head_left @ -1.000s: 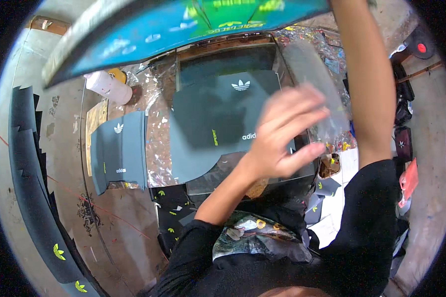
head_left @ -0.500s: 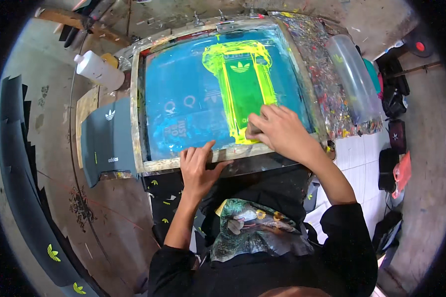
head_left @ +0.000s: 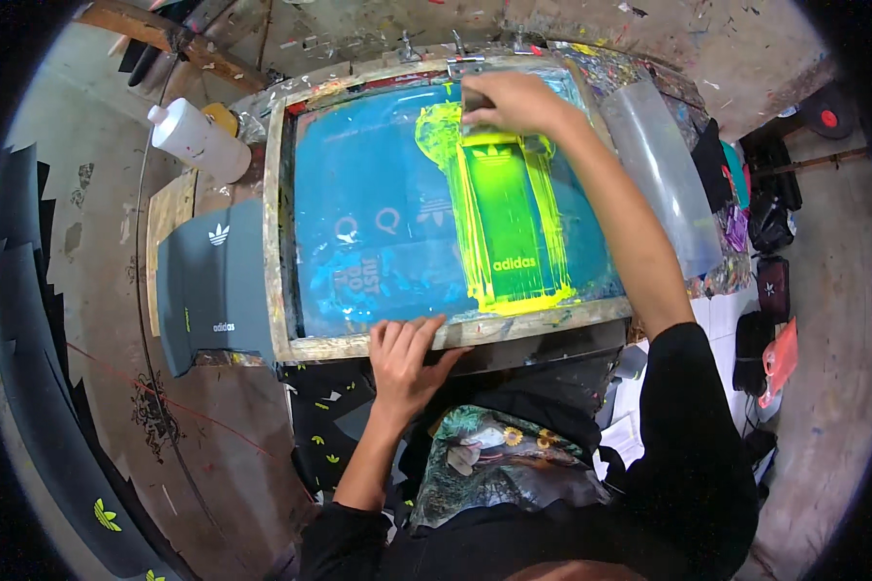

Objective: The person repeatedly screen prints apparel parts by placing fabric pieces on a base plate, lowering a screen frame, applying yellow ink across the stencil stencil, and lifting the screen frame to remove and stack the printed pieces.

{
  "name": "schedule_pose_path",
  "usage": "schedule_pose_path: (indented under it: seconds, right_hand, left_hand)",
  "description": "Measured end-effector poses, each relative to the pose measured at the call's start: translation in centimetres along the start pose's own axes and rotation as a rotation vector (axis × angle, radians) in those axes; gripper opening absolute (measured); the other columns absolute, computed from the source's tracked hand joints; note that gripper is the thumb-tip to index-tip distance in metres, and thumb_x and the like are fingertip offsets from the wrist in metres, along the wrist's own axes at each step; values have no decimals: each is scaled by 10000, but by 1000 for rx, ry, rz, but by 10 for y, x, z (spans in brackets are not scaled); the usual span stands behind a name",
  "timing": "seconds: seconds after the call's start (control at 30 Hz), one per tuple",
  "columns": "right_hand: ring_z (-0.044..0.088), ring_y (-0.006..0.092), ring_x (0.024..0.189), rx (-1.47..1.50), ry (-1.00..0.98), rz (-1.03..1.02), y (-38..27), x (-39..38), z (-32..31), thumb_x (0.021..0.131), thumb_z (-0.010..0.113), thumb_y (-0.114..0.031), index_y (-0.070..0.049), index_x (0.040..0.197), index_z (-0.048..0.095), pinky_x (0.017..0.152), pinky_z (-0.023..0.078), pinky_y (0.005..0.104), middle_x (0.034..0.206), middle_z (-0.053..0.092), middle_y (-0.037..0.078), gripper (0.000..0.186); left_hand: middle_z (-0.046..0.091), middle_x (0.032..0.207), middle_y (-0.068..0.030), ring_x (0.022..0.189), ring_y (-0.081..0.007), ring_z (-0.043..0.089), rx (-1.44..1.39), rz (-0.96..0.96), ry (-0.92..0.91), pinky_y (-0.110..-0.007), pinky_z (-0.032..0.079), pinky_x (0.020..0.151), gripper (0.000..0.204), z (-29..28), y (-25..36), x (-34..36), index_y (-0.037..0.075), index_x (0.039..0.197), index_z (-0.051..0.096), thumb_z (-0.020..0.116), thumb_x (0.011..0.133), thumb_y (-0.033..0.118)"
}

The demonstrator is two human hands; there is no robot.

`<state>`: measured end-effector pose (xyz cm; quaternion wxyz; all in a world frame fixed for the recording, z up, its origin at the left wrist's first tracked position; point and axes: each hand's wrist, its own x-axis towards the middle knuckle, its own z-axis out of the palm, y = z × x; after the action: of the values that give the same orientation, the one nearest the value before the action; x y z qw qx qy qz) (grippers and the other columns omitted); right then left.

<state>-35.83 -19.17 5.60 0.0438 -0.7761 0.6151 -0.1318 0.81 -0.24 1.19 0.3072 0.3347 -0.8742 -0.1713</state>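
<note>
A screen-printing frame of worn wood [head_left: 354, 347] with blue mesh [head_left: 349, 136] lies before me. On its right half, neon yellow ink [head_left: 559, 228] surrounds a green printed panel [head_left: 499, 213]. My right hand [head_left: 523, 102] is closed round a squeegee [head_left: 472, 105] at the panel's far end; my palm and fingers hide much of the tool. My left hand [head_left: 407, 363] grips the near wooden rail, fingers over the top and thumb at its front side.
A white bottle [head_left: 199, 140] stands left of the frame, above a dark grey printed sheet [head_left: 218, 281]. More dark sheets [head_left: 29, 320] are stacked along the far left. A clear plastic sheet [head_left: 654, 165] lies on the ink-splattered table to the right.
My right hand has moved the squeegee from the near end of the panel to the far end. The panel now looks yellower toward the top. My left hand stays on the near rail.
</note>
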Motion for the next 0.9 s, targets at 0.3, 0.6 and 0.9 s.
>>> schedule_pose_path:
  seconds: [0.3,0.6,0.9]
  right_hand:
    - [699,408,1051,-12,-114,115,-19,-18,2,902,743,-430,-159,1219,664,881,543,542,1114,752,150,425]
    - [696,314,852,-19,39,64,-156,-189,4,900,712,-238,-143,1008,636,682,530,476,867,697,81,163]
    - [598,254,1047,-143,154,54,-202,-245,7,900,725,-297,-85,1188,638,907,480,400,1093,623,86,368]
  left_hand:
    - [707,1033,-77,919,-278,628,-3,13,6,-434,423,897,554,7,-6,-7,77,1147,704,953,674,225]
    - [715,1019,-55,904,-255,624,0,41,10,-408,418,884,532,7,-3,-2,80,1131,707,952,676,210]
    - [707,931,-32,828,-229,623,40,77,116,-376,444,816,596,6,1,-2,76,1136,714,989,636,249]
